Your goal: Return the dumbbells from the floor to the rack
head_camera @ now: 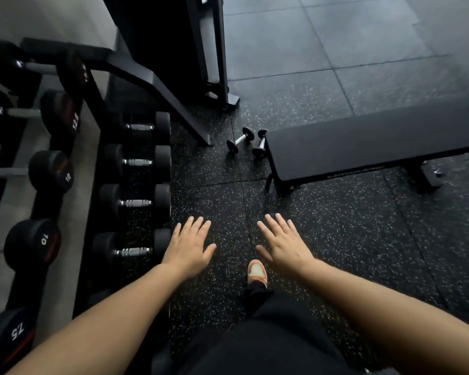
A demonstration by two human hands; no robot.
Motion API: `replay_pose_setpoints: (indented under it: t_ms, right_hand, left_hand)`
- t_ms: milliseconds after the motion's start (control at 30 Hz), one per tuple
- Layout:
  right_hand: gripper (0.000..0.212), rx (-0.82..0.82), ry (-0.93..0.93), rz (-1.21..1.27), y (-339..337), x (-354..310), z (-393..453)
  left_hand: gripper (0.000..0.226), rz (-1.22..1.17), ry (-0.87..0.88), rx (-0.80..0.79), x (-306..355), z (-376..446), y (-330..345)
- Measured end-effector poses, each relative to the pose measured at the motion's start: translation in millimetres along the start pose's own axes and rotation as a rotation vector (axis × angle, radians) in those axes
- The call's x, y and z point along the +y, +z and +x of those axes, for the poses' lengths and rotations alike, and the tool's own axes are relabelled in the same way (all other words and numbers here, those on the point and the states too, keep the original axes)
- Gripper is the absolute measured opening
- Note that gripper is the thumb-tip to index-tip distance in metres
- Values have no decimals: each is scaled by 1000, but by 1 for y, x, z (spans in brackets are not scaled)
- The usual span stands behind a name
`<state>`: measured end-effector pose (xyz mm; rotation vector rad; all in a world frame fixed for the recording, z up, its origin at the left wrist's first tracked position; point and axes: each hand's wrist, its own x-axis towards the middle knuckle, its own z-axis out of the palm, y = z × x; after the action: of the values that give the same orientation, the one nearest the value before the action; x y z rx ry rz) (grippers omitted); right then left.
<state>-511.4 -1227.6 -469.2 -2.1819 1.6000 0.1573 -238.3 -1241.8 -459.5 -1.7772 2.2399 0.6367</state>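
Two small dumbbells lie on the speckled rubber floor ahead, one [240,140] angled and the other [261,145] close against the end of the black bench. The black dumbbell rack [92,169] runs along the left, with large numbered dumbbells [49,170] on its upper tiers and several black dumbbells [136,203] with chrome handles on the bottom row. My left hand [188,249] and my right hand [283,244] are stretched out in front of me, palms down, fingers spread, holding nothing. Both hands are well short of the floor dumbbells.
A flat black bench [363,142] stands to the right of the floor dumbbells. A black machine frame [214,50] rises at the top centre. The rack's slanted leg [179,104] reaches toward the dumbbells. My orange shoe [257,272] steps on the floor between my hands.
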Motion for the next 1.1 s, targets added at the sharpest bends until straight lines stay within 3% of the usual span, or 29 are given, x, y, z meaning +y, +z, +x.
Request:
replay_pose_setpoints:
  t_ms: [200, 433, 733, 1100]
  right_hand:
    - [69, -32, -45, -16, -37, 42, 77]
    - [69, -17, -30, -4, -68, 75, 157]
    - [68, -56, 37, -15, -98, 91, 283]
    - [66, -94, 201, -15, -153, 116, 417]
  left_hand:
    - [69, -44, -75, 6, 15, 88, -41]
    - [69, -57, -42, 4, 16, 170, -81]
    - [69, -85, 1, 5, -43, 303, -126]
    - [69, -61, 17, -127, -109, 451, -185]
